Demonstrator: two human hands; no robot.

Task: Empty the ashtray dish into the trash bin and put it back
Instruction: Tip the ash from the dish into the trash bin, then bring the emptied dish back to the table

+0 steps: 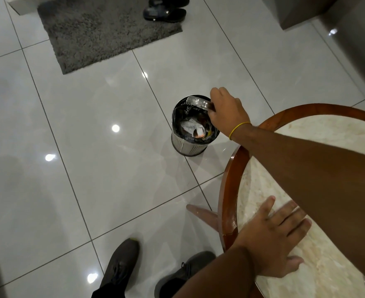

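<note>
A small round metal trash bin (188, 146) with a dark liner stands on the tiled floor beside the table; crumpled paper and scraps lie inside it. My right hand (226, 110) reaches out over the bin's far rim and grips a clear glass ashtray dish (197, 102), tilted above the opening. My left hand (274, 237) lies flat with fingers spread on the marble top of the round table (227, 186), near its wooden rim.
A grey rug (104, 31) lies on the floor at the back, with dark shoes (166, 11) at its far edge. My own shoes (121, 263) stand on the glossy tiles near the table's wooden leg (203, 216). A wall corner (319, 11) rises at the back right.
</note>
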